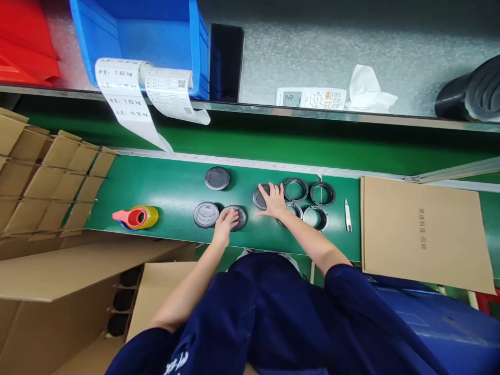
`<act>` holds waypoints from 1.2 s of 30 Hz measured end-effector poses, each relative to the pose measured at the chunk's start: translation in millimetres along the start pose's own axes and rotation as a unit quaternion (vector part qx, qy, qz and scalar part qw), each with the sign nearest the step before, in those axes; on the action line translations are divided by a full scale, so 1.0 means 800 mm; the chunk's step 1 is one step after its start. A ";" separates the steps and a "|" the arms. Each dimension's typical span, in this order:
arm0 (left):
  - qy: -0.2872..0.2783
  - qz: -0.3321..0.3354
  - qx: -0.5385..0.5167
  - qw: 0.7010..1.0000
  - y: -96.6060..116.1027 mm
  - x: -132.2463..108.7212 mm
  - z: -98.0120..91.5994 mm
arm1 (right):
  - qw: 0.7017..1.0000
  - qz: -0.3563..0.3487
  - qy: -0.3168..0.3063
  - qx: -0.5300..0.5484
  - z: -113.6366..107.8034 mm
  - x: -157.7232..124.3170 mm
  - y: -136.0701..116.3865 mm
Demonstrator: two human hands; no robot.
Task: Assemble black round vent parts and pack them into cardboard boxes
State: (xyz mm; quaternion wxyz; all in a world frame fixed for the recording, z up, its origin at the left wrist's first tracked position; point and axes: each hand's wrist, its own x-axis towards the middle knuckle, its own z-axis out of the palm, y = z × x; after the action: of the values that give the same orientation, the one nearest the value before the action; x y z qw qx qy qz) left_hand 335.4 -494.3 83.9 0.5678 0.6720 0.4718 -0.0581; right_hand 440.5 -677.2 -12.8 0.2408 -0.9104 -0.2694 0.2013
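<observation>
On the green table (164, 182) lie several round dark grey plastic parts. My left hand (225, 223) rests with fingers flat on one grey disc (239, 217); a second disc (206, 214) lies just left of it and a third (217, 178) farther back. My right hand (273, 200) lies spread over another disc (259, 198). To its right sit several open black rings (322, 193), arranged in two rows.
A tape dispenser with yellow tape (136, 217) lies at the left. A small white utility knife (347, 214) sits beside a flat cardboard sheet (422, 234). Cardboard dividers (50, 177) and an open carton (128, 297) stand at left. A blue bin (148, 36), remote (311, 98) and tissue (367, 88) sit on the shelf.
</observation>
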 end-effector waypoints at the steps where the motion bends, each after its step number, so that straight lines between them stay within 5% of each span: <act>1: 0.023 0.050 0.050 0.997 -0.004 0.001 -0.003 | 1.000 -0.012 -0.014 -0.001 0.003 0.008 0.002; 4: 0.027 0.233 0.225 0.946 0.001 0.004 0.018 | 0.999 -0.006 0.004 0.042 0.004 0.021 0.014; 8: 0.007 0.445 0.406 0.798 0.019 0.026 0.099 | 0.957 0.139 0.206 0.151 -0.022 0.010 0.063; 12: -0.134 0.439 0.510 0.727 0.003 0.064 0.170 | 0.912 0.160 0.314 0.211 -0.060 -0.032 0.124; 15: -0.187 0.421 0.525 0.715 -0.010 0.074 0.182 | 0.912 0.139 0.321 0.213 -0.069 -0.048 0.134; 18: -0.152 0.409 0.504 0.745 -0.014 0.061 0.152 | 0.943 0.062 0.260 0.200 -0.051 -0.036 0.106; 21: -0.033 0.341 0.522 0.781 -0.022 0.040 0.093 | 0.980 -0.074 0.130 0.130 -0.022 -0.013 0.063; 23: 0.009 0.265 0.574 0.775 -0.033 0.027 0.054 | 0.989 -0.137 0.040 0.041 -0.006 0.000 0.043; 26: -0.034 0.212 0.645 0.734 -0.045 0.020 0.018 | 0.981 -0.171 -0.040 -0.088 0.012 0.020 0.036; 30: -0.054 0.268 0.647 0.712 -0.034 0.018 0.008 | 0.973 -0.166 -0.047 -0.156 0.017 0.051 0.042; 33: -0.024 0.342 0.564 0.751 -0.020 -0.019 0.002 | 0.984 -0.110 -0.009 -0.143 0.002 0.055 0.038; 36: 0.030 0.401 0.456 0.794 -0.026 -0.086 -0.039 | 0.993 -0.045 0.053 -0.091 -0.018 0.045 0.012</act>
State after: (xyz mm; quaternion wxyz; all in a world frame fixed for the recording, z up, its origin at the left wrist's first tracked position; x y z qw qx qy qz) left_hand 268.7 -510.1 122.1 0.1541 0.9833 0.0955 -0.0134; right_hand 478.9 -668.0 -15.2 0.1796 -0.9251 -0.3139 0.1159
